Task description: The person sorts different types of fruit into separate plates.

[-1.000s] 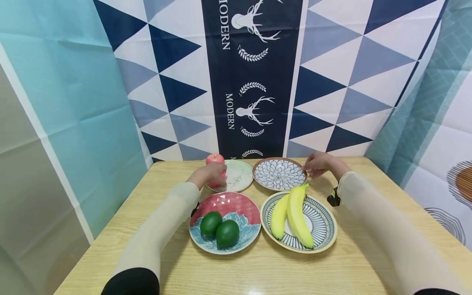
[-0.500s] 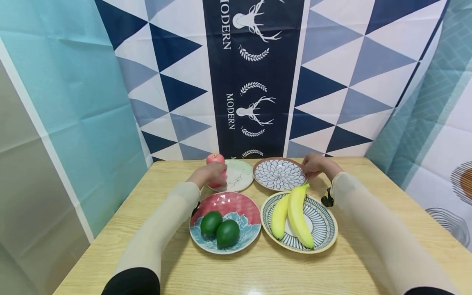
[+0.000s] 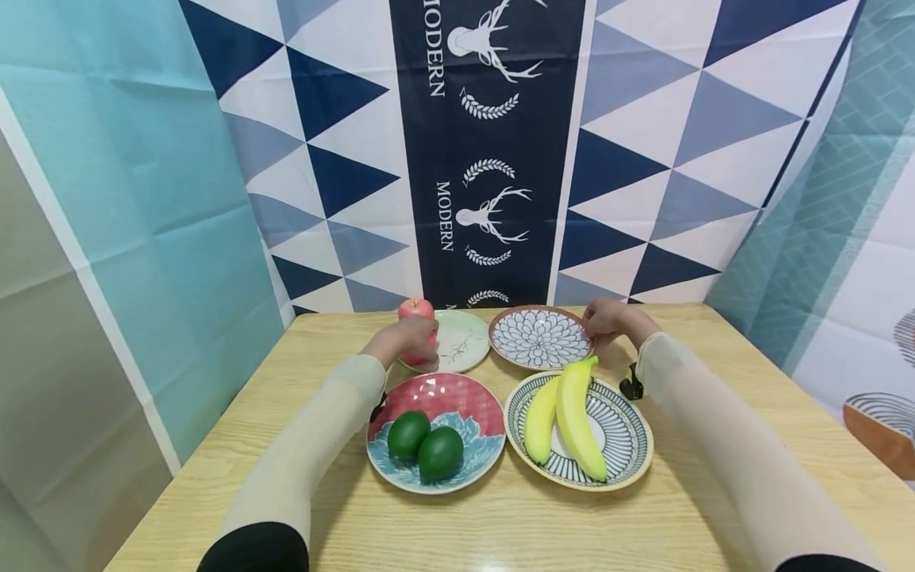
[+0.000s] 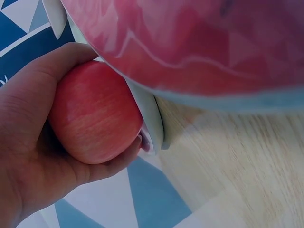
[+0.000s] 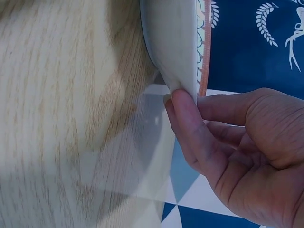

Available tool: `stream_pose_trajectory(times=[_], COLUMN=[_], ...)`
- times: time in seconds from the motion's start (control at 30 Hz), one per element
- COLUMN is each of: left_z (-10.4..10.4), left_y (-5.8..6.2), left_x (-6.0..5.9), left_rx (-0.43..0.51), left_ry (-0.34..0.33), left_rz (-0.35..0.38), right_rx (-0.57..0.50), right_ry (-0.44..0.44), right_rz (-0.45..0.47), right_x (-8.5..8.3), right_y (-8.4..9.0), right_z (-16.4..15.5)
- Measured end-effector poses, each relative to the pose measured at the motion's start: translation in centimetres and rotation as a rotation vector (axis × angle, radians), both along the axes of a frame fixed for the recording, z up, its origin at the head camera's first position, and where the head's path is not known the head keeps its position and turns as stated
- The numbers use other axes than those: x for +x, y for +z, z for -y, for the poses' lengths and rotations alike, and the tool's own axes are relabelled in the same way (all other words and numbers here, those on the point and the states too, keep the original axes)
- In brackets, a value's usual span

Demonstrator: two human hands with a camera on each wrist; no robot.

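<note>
In the head view my left hand (image 3: pixel 409 335) is at the left edge of a pale green plate (image 3: pixel 465 340). The left wrist view shows its thumb and fingers curled around a red apple (image 4: pixel 95 111). Red fruit (image 3: pixel 416 308) shows both above and below the hand in the head view; whether it is one apple or two I cannot tell. At the back right, my right hand (image 3: pixel 612 319) pinches the rim of a brown-edged plate (image 3: pixel 541 338) with a flower pattern. Its thumb and fingertips grip that plate's edge (image 5: pixel 183 57) in the right wrist view.
Nearer on the wooden table (image 3: pixel 457 532), a pink and blue plate (image 3: pixel 465 389) bears two green avocado-like fruits (image 3: pixel 441 454). Beside it stands a striped plate (image 3: pixel 632 437) with two bananas (image 3: pixel 577 417). A patterned cloth (image 3: pixel 343 159) hangs behind the table.
My right hand has moved slightly left and taken hold of the brown-edged plate's rim. The left hand, the fruit and the plates look unmoved.
</note>
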State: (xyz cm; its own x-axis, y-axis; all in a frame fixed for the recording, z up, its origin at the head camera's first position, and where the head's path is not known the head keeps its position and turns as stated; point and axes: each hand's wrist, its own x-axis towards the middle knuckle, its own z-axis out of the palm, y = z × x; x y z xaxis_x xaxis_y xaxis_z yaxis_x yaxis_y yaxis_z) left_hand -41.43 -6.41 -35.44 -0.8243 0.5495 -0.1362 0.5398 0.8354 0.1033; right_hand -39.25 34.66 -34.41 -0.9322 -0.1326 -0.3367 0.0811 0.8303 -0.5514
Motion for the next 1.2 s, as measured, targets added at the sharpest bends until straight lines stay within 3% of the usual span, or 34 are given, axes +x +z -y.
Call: stream_pose_trajectory(times=[0.43,0.77,0.9,0.93,1.2], left_z=[-0.3,-1.0,-1.5,-1.6,-4.1], left_y=[0.0,-0.2,0.3,0.3,2.3], left_x=[-0.7,0.1,0.2,-0.2,-0.1], left_rx=[0.011,-0.025,-0.028,-0.024,-0.081], left_ry=[-0.021,0.010,-0.008,-0.028,-0.070], left_rz=[0.015,0.036,0.036,0.023,-0.075], right_rx=[-0.009,0.020,0.028,0.028,0.056], right_ry=[-0.005,-0.015,-0.023,-0.031,-0.049], right_rz=[0.013,0.012,0.006,0.007,0.008], right_x=[-0.2,0.4,0.2,0.1,-0.7], right_y=[0.1,-0.5,-0.4,-0.3,-0.1], right_z=[-0.3,-0.1,0.2,0.3,0.2])
